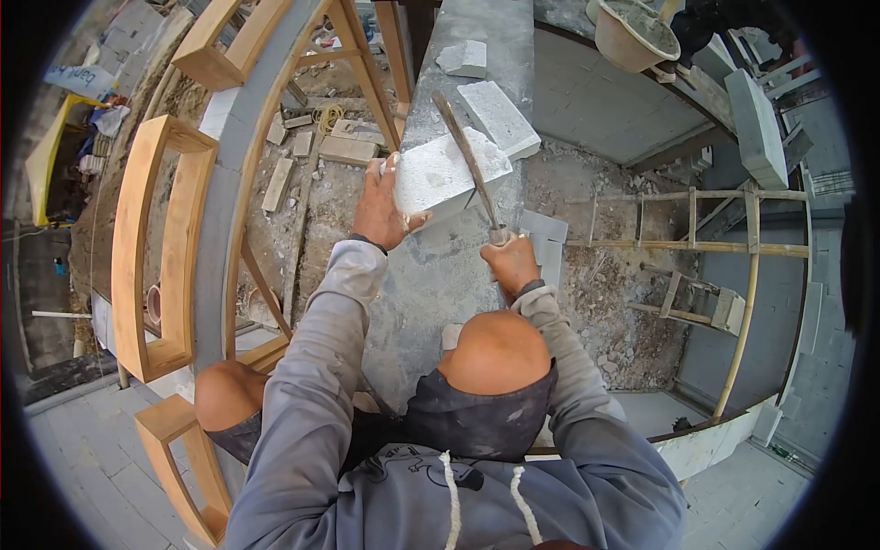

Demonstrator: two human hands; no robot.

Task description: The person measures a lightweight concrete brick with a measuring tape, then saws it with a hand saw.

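Note:
A white block point(440, 174) lies across the grey concrete ledge point(412, 293). My left hand point(383, 206) rests against the block's left end, with its fingers apart and the thumb toward the near edge. My right hand point(511, 263) is wrapped round the handle of a long saw-like tool point(465, 149). The tool's blade lies over the block, slanting up and left beyond its far edge. Just behind sits a second white block point(500, 119), and a smaller broken piece point(463, 59) is farther along the ledge.
Wooden frames point(179, 247) stand at the left. Right of the ledge, far below, are rubble and a bamboo ladder point(687, 246). A bucket point(632, 37) of grey mix sits at the upper right, near a dark-clothed person point(738, 20). My knees flank the near ledge.

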